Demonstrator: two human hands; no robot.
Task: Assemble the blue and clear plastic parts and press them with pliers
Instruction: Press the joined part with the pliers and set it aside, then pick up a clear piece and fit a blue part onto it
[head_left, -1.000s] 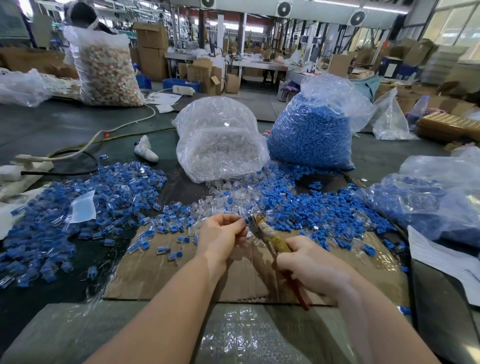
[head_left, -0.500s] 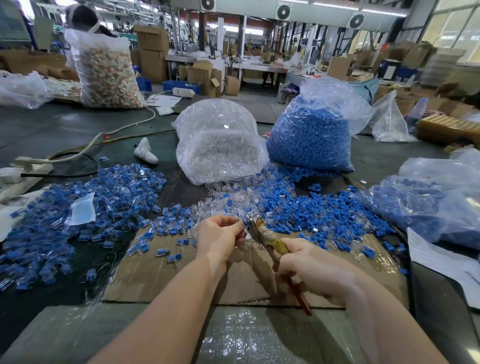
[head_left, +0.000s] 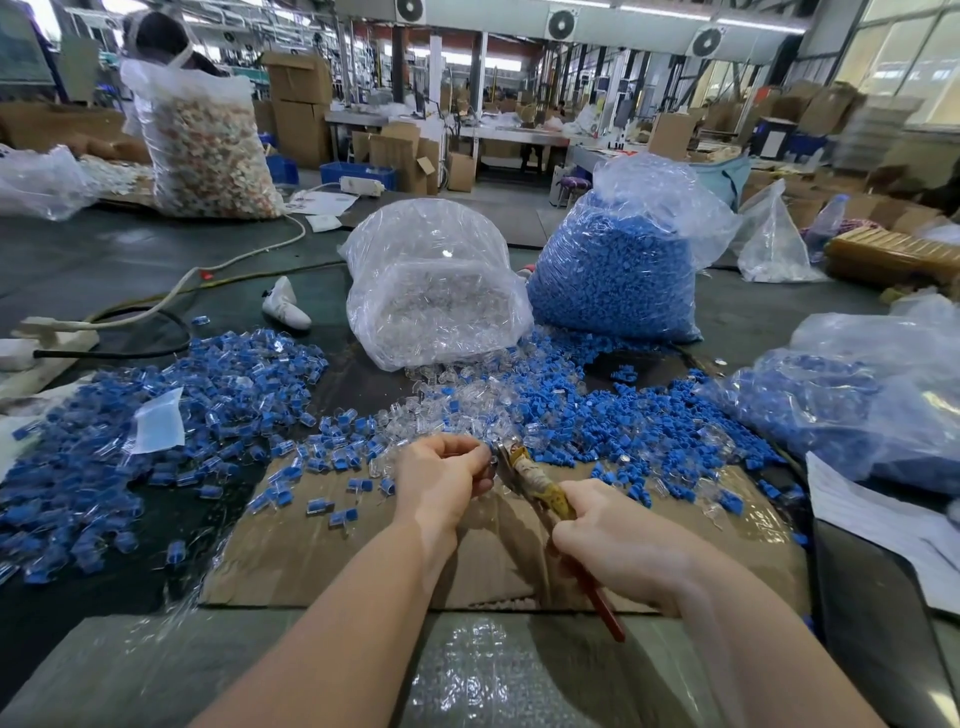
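Observation:
My left hand (head_left: 441, 480) is curled and pinches a small plastic part at its fingertips; the part is mostly hidden by the fingers. My right hand (head_left: 618, 551) grips the handles of the pliers (head_left: 535, 480), whose jaws meet the part at the left fingertips. One red handle sticks out below the right wrist. Both hands hover over a cardboard sheet (head_left: 322, 551). Loose blue parts (head_left: 613, 421) and clear parts (head_left: 447, 410) lie just beyond. A large pile of assembled blue-and-clear pieces (head_left: 156, 415) spreads to the left.
A bag of clear parts (head_left: 436, 291) and a bag of blue parts (head_left: 618, 265) stand behind the hands. More bagged blue pieces (head_left: 852, 395) lie at right, beside white papers (head_left: 883, 525). A cable (head_left: 171, 296) and a tall mixed-parts bag (head_left: 208, 150) sit far left.
Both hands stay in nearly the same place, with the pliers' jaws kept at the left fingertips. The view has shifted slightly.

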